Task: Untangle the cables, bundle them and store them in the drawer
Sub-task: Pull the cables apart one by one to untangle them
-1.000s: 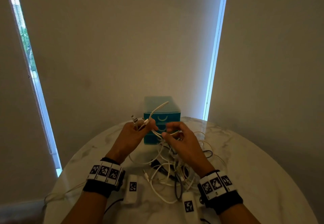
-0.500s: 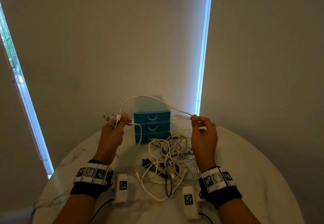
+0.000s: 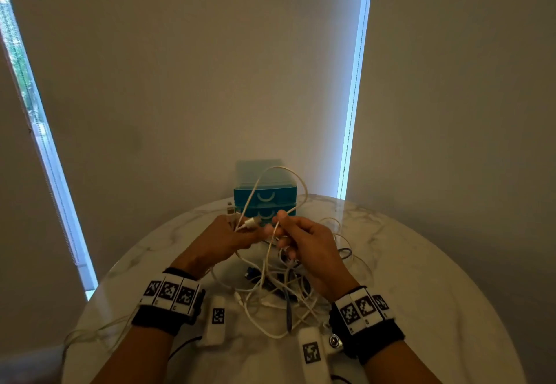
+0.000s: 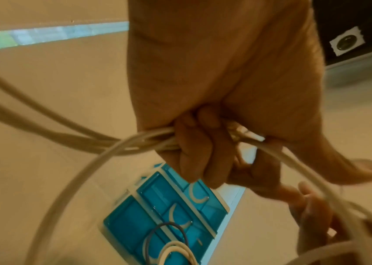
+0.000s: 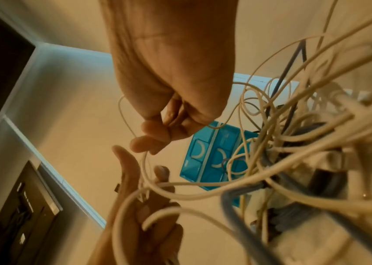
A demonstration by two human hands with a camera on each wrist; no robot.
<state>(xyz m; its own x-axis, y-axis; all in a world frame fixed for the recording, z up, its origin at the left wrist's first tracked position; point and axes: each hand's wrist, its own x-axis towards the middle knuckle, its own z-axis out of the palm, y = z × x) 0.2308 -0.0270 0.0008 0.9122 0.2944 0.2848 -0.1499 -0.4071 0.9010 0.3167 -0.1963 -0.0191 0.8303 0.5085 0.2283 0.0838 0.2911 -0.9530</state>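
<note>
**Both hands meet over the cable heap, a white loop standing between them**

Nearest, two white tagged units (image 3: pixel 214 323) lie on the marble table (image 3: pixel 451 278), one by each wrist, and both wrists wear black bands with coded markers. Just beyond them sits the tangle of cables (image 3: pixel 279 296), mostly white with a few dark strands, heaped between the forearms and spilling to the right.

Above the heap the two hands come close together. The left hand (image 3: pixel 224 241) has its fingers (image 4: pixel 199 154) curled tight round several passes of the white cable (image 3: pixel 288 179), with the connector ends poking out past the knuckles. The right hand (image 3: pixel 307 242) pinches the same cable between thumb and fingertips (image 5: pixel 152 141); its other fingers are loosely bent. From the two grips the cable rises in a tall loop, while another length drops from the right hand into the heap.

Behind the loop, at the far edge of the table against the wall, stands the blue drawer unit (image 3: pixel 264 194), its drawers all closed
</note>
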